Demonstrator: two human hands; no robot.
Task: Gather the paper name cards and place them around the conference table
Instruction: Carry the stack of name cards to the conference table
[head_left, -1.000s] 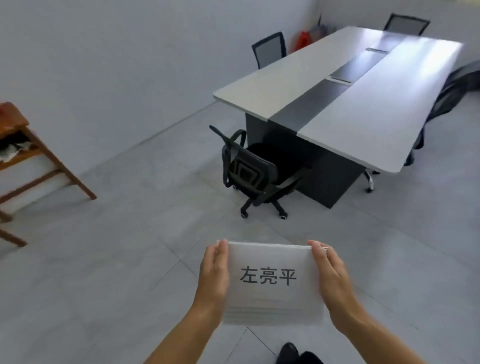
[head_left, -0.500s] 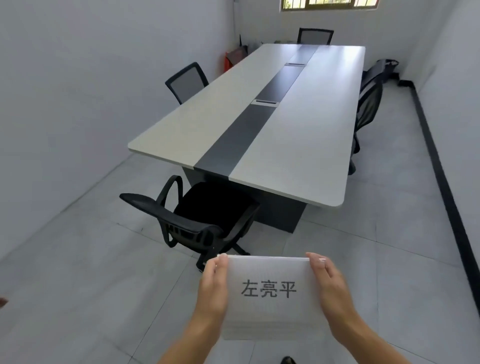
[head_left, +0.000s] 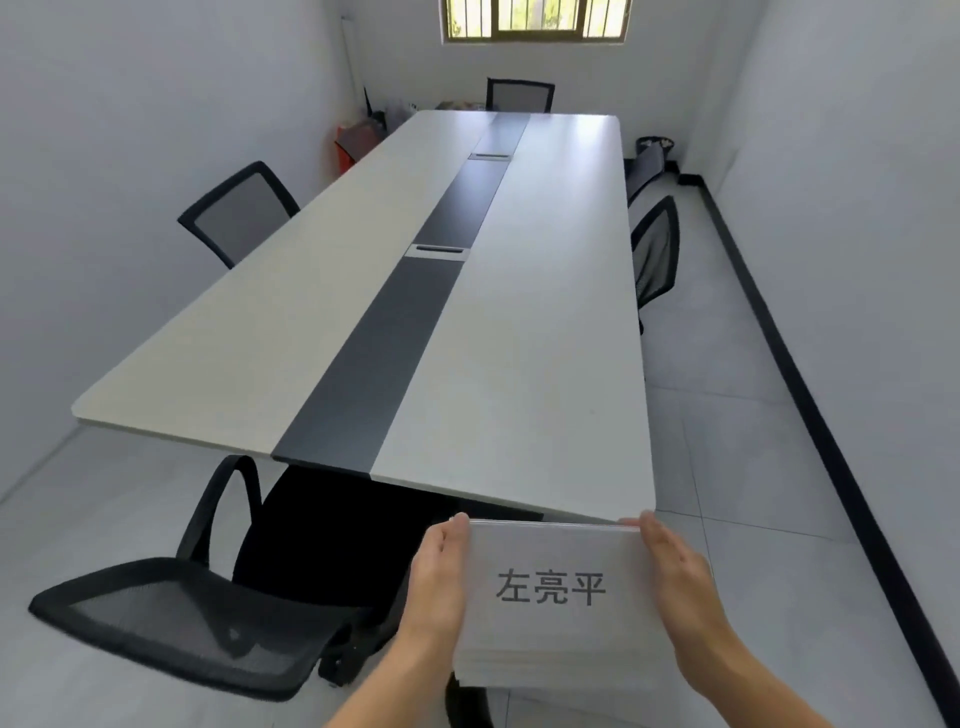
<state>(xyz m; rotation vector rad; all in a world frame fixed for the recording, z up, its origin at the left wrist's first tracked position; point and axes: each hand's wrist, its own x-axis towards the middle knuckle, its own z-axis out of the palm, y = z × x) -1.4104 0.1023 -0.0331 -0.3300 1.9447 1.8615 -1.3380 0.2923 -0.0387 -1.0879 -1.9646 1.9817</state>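
Observation:
I hold a stack of white paper name cards (head_left: 550, 603) flat in front of me, the top card printed with three dark characters. My left hand (head_left: 436, 587) grips the stack's left edge and my right hand (head_left: 675, 577) grips its right edge. The stack hovers just before the near right corner of the long white conference table (head_left: 519, 332), which has a dark grey strip down its middle. No cards lie on the tabletop.
A black mesh chair (head_left: 208, 623) stands at the near end, left of my hands. More chairs sit at the left side (head_left: 239, 213), the right side (head_left: 654, 249) and the far end (head_left: 519, 96). Red items (head_left: 353, 145) lie in the far left corner. A black skirting runs along the right wall.
I have walked up to the table's near end and turned to face along its length. The card stack stays gripped in both hands, now close to the table's near right corner.

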